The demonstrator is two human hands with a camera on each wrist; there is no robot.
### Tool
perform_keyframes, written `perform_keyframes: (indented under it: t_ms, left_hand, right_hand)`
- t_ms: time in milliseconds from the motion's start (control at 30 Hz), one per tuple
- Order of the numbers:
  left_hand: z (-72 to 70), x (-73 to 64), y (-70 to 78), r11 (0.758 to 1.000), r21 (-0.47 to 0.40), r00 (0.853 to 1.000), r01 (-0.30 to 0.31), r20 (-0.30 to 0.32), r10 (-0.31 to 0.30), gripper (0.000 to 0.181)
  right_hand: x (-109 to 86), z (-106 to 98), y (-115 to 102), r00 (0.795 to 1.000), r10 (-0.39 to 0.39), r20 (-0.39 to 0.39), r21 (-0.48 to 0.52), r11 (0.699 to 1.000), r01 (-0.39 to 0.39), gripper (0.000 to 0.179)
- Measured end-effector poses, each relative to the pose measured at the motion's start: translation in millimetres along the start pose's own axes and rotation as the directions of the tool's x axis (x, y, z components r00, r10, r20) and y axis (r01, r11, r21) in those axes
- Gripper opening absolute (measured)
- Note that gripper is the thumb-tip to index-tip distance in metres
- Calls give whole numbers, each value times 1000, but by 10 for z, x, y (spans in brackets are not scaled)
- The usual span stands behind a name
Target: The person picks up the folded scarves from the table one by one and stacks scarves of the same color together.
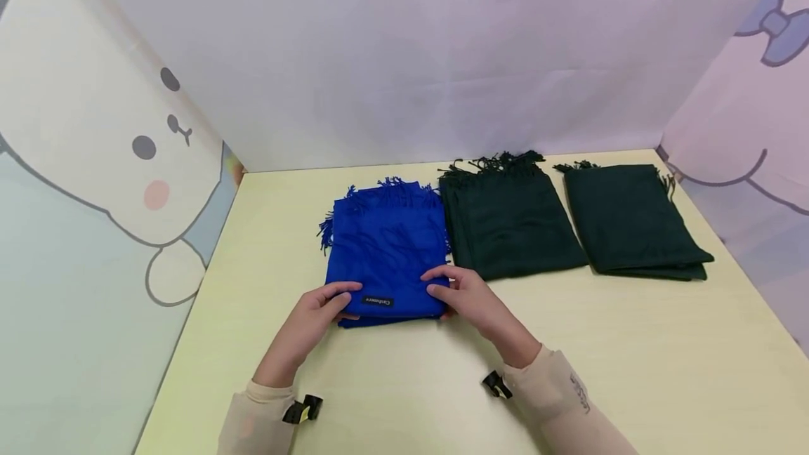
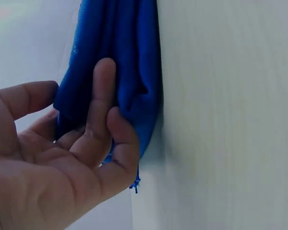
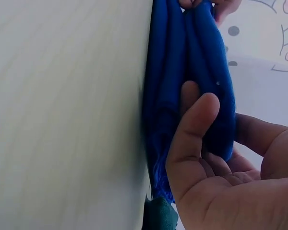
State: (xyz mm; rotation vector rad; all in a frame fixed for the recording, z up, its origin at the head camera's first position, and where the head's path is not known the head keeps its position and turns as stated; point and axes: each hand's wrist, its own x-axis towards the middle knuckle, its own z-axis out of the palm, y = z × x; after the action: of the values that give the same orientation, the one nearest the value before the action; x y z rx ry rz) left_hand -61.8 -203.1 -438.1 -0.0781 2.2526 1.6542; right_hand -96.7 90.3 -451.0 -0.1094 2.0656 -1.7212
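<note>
A folded blue scarf (image 1: 388,251) with a fringe at its far end lies on the table; a small black label reading "Cashmere" (image 1: 378,301) is near its front edge. My left hand (image 1: 319,307) pinches the front left corner, thumb on top and fingers tucked beneath the upper layers. At the front right corner my right hand (image 1: 470,300) holds the upper layers the same way. In the right wrist view the right hand (image 3: 221,177) has its thumb on one side of the fold (image 3: 211,72) and fingers on the other. Lower layers rest on the table below.
Right of the blue scarf lies a folded dark green scarf (image 1: 512,223), its fringe toward the wall. Another dark green scarf (image 1: 635,220) is farther right. The pale table (image 1: 404,385) meets a white wall (image 1: 442,55) behind, with cartoon-printed panels at both sides.
</note>
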Motion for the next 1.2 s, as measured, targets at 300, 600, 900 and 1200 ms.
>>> perform_keyframes:
  t_ms: [300,600,900,1200]
  left_hand:
    - [28,-18,29,1000,29,1000,6,-25,-5,31]
    - [67,10,-50,993,117,997,16,-75,-7,27]
    - [97,-2,-82,967,254,997,1,-74,19,26]
    - [150,-27,-76,927,374,996,-26,-65,54,24]
  right_hand:
    - [20,-5,4,997,66,45,93,993,-70,26]
    - [50,50,1,993,100,70,164,980,-110,21]
    - [58,98,4,990,113,79,189,974,-126,23]
    - [29,69,9,990,109,84,195,973,-124,25]
